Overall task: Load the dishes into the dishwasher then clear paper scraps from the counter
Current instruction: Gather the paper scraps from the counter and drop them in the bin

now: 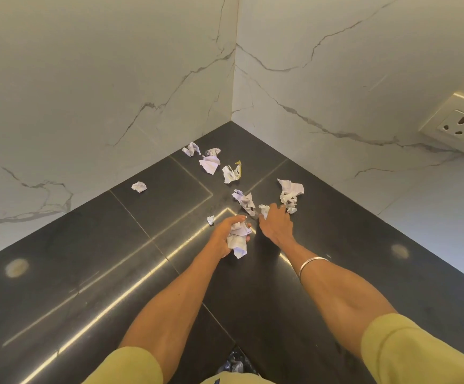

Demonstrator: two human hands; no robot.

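- Left hand (pixel 226 231) grips a wad of crumpled paper (pixel 237 239) above the black counter (pixel 86 273).
- Right hand (pixel 276 223), fingers curled, pinches a scrap (pixel 264 209).
- Loose scraps (pixel 210 163) trail toward twelve o'clock, into the walled corner; bare counter lies at eight and four o'clock.

This is a home kitchen, seen at the inner corner of an L-shaped worktop. The counter (pixel 73 261) is polished black stone laid in slabs with thin joints, glossy enough to mirror strip lights, and it meets two walls clad in white marble-look panels (pixel 100 79) with grey veins, the sort of backsplash fitted behind a kitchen worktop. A cream wall socket (pixel 459 124) with a switch sits just above the counter on the right wall, where small appliances would plug in.
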